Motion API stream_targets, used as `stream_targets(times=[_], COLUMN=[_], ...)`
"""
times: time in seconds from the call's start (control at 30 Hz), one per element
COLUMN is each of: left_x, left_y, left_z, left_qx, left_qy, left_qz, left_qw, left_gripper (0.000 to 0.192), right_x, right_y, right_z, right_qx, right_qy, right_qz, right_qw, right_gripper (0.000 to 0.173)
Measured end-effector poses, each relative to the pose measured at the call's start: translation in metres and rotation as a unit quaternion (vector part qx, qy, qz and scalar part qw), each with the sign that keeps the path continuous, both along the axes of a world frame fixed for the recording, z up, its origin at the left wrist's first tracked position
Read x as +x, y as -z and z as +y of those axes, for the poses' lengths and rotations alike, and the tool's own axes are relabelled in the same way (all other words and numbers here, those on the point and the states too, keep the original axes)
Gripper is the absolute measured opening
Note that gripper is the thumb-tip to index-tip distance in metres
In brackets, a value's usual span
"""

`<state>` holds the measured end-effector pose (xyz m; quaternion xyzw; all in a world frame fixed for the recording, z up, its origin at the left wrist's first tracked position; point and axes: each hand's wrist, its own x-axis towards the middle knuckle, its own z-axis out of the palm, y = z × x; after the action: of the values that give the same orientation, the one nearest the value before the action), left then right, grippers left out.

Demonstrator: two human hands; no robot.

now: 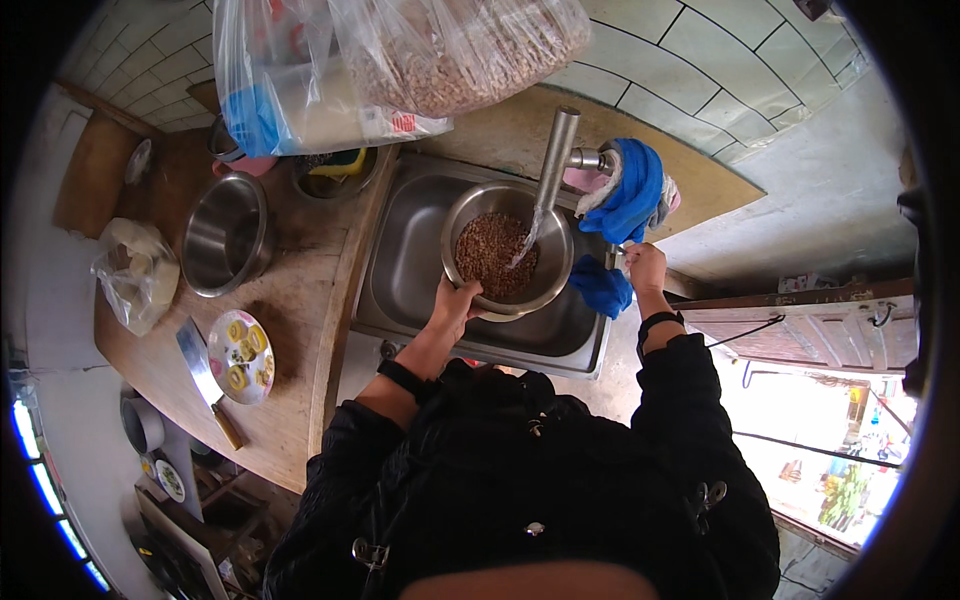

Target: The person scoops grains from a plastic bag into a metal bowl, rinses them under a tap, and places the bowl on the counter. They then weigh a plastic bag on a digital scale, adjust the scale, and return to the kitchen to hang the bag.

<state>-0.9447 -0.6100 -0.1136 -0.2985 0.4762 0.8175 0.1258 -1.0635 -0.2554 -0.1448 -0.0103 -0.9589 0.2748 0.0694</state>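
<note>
A steel bowl (559, 264) of reddish-brown beans or nuts (491, 253) stands in the stainless-steel sink (401, 259). My left hand (453, 307) grips its near left rim, thumb on top. Water (531, 241) runs from the metal faucet (556, 161) onto the contents. On the right, my right hand (645, 266) is closed at a small metal part beside the sink's edge, perhaps a tap handle; the fingers largely hide it. Blue cloths hang close by, one (626, 191) over the faucet's pipe and another (602, 287) at the sink's right rim.
Clear plastic bags (465, 64), one full of light-brown pieces, hang above the sink's far left. On the wooden counter (300, 322) are an empty steel bowl (226, 236), a cleaver (199, 360), a plate of sliced food (241, 356) and a tied plastic bag (139, 277).
</note>
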Motion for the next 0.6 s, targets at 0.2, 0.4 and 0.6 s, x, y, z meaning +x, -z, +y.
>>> stream_targets(times=[0.2, 0.4, 0.6], left_x=[0.007, 0.016, 0.021], left_y=[-0.004, -0.009, -0.008], left_z=[0.008, 0.017, 0.021], left_qx=[0.003, 0.000, 0.003], left_qy=[-0.001, -0.005, 0.012], left_qz=[-0.004, 0.005, 0.007], left_qw=[1.000, 1.000, 1.000], left_gripper=[0.039, 0.035, 0.045], right_x=[-0.003, -0.005, -0.005], right_y=[0.003, 0.009, 0.005], right_z=[0.004, 0.005, 0.004], right_qx=[0.004, -0.031, 0.026], right_qy=[-0.017, 0.012, -0.009], right_qz=[0.008, 0.003, 0.016], right_qw=[1.000, 0.999, 0.999], right_gripper=[0.017, 0.009, 0.009])
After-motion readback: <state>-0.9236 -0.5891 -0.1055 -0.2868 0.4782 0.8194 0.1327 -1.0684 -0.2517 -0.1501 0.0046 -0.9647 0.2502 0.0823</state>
